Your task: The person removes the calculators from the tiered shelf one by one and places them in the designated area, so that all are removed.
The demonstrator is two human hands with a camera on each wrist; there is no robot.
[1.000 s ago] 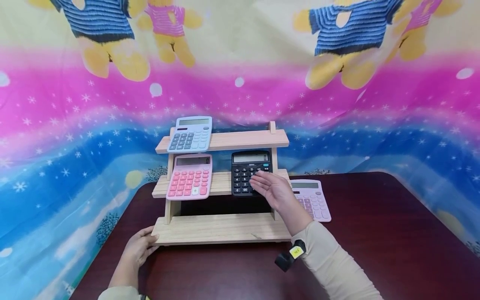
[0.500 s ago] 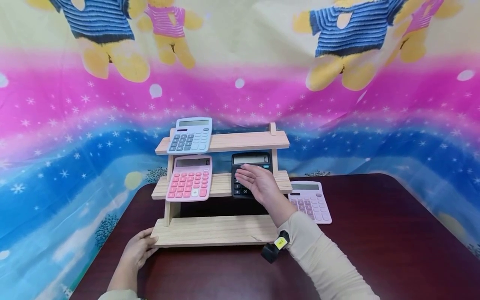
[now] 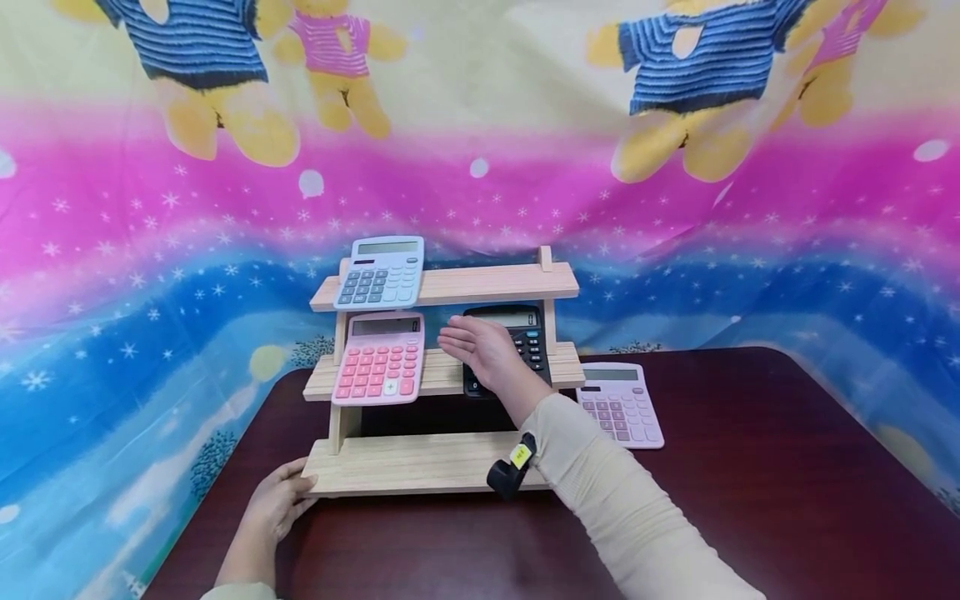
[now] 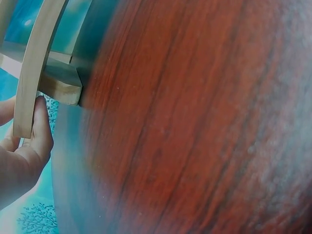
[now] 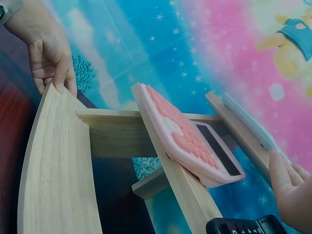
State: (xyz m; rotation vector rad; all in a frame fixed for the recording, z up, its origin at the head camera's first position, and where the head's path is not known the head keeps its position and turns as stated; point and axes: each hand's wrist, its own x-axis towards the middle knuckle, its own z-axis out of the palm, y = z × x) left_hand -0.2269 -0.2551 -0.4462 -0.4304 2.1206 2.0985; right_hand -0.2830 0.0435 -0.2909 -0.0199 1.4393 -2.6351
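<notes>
A three-tier wooden stand (image 3: 420, 465) holds calculators on its middle and top shelves. My left hand (image 3: 272, 505) grips the left end of the bottom shelf, thumb on one face and fingers on the other in the left wrist view. My right hand (image 3: 483, 354) is held out flat, fingers straight and pointing left, in front of the black calculator (image 3: 534, 354) on the middle shelf's right, partly hiding it. Left of my fingertips leans a pink calculator (image 3: 381, 358). Above that, on the top shelf, stands a light blue calculator (image 3: 381, 272).
A pale pink calculator (image 3: 624, 404) lies on the dark red table (image 3: 757, 467) behind and right of the stand, partly covered by it. A printed cloth (image 3: 480, 200) hangs around the table. A strap with a black piece (image 3: 510, 473) is on my right wrist.
My right hand has swept left across the front of the black calculator, uncovering its right-hand keys. My left hand keeps its place on the bottom shelf, and the calculators stay put.
</notes>
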